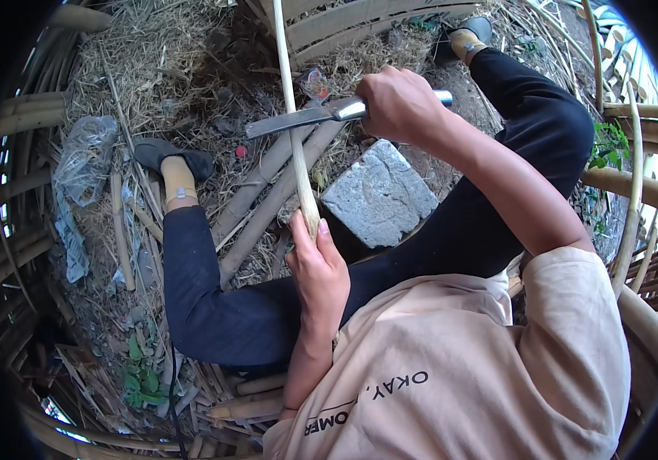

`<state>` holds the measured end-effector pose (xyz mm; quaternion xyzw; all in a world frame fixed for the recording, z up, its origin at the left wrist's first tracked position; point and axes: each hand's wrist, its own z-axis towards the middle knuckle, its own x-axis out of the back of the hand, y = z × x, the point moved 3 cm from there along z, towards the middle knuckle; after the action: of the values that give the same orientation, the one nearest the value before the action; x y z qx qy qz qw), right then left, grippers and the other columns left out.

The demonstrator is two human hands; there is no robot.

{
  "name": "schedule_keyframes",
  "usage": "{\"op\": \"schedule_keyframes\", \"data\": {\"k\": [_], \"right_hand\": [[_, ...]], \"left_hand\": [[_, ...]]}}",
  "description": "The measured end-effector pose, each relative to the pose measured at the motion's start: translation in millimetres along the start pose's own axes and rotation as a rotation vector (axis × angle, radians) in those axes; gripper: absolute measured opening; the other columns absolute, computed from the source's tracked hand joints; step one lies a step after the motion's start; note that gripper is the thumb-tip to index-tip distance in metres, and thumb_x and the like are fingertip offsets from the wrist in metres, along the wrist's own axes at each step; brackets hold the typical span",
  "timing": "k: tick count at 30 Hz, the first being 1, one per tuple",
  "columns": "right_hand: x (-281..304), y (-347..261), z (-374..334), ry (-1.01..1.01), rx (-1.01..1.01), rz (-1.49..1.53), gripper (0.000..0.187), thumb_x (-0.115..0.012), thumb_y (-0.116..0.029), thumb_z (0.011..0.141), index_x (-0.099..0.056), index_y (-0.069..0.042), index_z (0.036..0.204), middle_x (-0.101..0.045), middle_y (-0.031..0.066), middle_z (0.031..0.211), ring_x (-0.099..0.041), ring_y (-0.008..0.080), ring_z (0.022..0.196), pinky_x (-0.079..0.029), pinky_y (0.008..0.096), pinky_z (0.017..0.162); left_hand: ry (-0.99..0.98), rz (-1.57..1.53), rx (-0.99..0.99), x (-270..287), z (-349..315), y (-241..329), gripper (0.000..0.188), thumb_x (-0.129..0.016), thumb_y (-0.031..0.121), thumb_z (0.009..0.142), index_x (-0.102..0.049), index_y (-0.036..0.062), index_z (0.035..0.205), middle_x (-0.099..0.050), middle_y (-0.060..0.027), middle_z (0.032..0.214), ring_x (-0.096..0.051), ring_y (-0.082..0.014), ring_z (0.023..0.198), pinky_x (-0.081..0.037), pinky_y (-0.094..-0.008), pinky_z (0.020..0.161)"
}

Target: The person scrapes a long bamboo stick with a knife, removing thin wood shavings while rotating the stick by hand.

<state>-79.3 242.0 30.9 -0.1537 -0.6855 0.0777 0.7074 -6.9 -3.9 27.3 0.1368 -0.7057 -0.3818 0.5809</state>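
Wooden stick (301,169): in front of me, pointing away, far end past the view's top
My left hand (320,272): wrapped round the stick's near end
My right hand (402,105): clenched on a steel-bladed tool (310,117), which crosses the stick
Stone block (380,193): right of stick
Bamboo poles (278,205): lying below stick
Plastic bag (86,159): further left

Left of the stone block (380,193) runs the stick (299,165), its near part in the left hand (320,268), on the body side of the block; beyond the block's left side the blade (289,121) crosses the stick; the right hand (402,103), holding it, is beyond the block; poles (269,217) lie left of the block; farther left come the left shoe (149,153), then the plastic bag (86,157).
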Motion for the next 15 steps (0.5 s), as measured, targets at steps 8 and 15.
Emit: {"op": "schedule_keyframes", "data": {"k": [8, 15], "right_hand": [[-9.2, -28.7, -33.9, -0.128, 0.264, -0.020, 0.008, -0.066, -0.010, 0.075, -0.071, -0.006, 0.071, -0.066, 0.0163, 0.062, -0.068, 0.0336, 0.055, -0.057, 0.0427, 0.055], [-2.2, 2.6, 1.3, 0.040, 0.080, -0.017, 0.007, -0.065, -0.008, 0.075, -0.071, -0.005, 0.072, -0.066, 0.0167, 0.061, -0.069, 0.0330, 0.057, -0.057, 0.0441, 0.055]], "left_hand": [[-0.016, -0.112, 0.093, 1.3, -4.1, 1.6, 0.035, -0.049, 0.013, 0.104, -0.045, -0.0053, 0.133, -0.065, -0.0340, 0.092, -0.064, -0.0506, 0.086, -0.046, -0.0547, 0.070], [0.016, -0.074, 0.051, 7.9, -5.1, 2.6, 0.031, -0.050, 0.013, 0.103, -0.047, -0.0047, 0.128, -0.062, -0.0303, 0.089, -0.062, -0.0491, 0.083, -0.045, -0.0531, 0.071]]}}
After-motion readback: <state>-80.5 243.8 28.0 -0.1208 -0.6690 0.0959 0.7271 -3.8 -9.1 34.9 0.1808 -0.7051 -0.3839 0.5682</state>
